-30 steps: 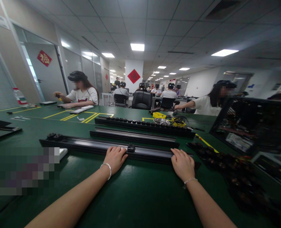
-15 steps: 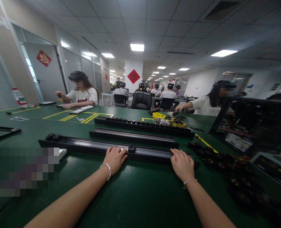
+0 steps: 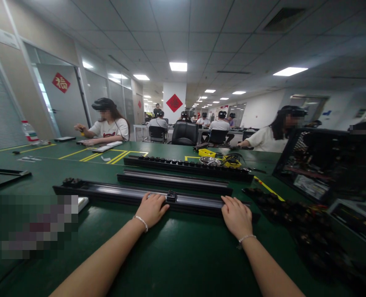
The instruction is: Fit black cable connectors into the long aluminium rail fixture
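Observation:
A long black rail (image 3: 117,193) with a shiny inner channel lies across the table in front of me. In its channel, right of the middle, sits a small black block (image 3: 171,196). My left hand (image 3: 152,209) is just left of this block, its fingers curled over the rail's near edge and its thumb apart. Near the rail's right end, my right hand (image 3: 237,214) has its fingers bent over the near edge; its thumb is hidden. More small black parts (image 3: 72,181) sit on the rail's left end.
Behind lie a second rail (image 3: 173,178) and a strip lined with small black parts (image 3: 185,165). A metal dish (image 3: 209,161) and yellow bin (image 3: 206,153) stand farther back. On the right are an open computer case (image 3: 322,165) and a dark heap of parts (image 3: 306,222). Co-workers sit opposite.
My left hand has shifted slightly right along the rail, its thumb now lower. My right hand stays about where it was. The view has tilted a little.

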A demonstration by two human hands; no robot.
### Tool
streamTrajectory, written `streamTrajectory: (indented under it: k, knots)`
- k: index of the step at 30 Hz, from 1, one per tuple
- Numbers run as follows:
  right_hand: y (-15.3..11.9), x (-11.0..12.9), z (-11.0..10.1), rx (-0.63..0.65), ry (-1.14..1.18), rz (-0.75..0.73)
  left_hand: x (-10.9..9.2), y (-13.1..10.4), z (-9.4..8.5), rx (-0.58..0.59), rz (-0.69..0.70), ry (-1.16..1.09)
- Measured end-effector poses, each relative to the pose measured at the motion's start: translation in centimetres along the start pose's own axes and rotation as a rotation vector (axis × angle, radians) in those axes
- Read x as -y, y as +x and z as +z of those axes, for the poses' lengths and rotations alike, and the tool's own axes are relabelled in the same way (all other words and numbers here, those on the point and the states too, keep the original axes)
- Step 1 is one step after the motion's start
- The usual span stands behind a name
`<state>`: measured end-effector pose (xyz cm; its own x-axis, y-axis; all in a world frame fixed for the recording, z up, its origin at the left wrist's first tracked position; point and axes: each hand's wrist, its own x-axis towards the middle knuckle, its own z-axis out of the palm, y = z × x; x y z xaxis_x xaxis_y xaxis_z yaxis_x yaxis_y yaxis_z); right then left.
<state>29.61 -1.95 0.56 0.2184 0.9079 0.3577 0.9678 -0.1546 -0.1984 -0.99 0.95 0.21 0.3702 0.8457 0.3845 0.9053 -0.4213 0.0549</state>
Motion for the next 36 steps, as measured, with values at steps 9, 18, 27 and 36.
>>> streamTrajectory:
  k: [9,18,27,36]
  knots:
    - [0.0,0.1,0.0,-0.025,-0.005,-0.002,-0.6,1.1,-0.1,-0.036,-0.078,-0.041]
    - [0.0,0.1,0.0,-0.014,0.001,0.002,-1.7,0.0,0.4,-0.25,-0.02,0.097]
    - [-0.1,0.1,-0.1,0.002,-0.006,-0.001,-1.9,0.1,0.3,-0.257,0.001,0.147]
    - [0.0,0.0,0.2,-0.029,-0.008,-0.004,-1.8,0.6,0.2,-0.184,0.038,0.176]
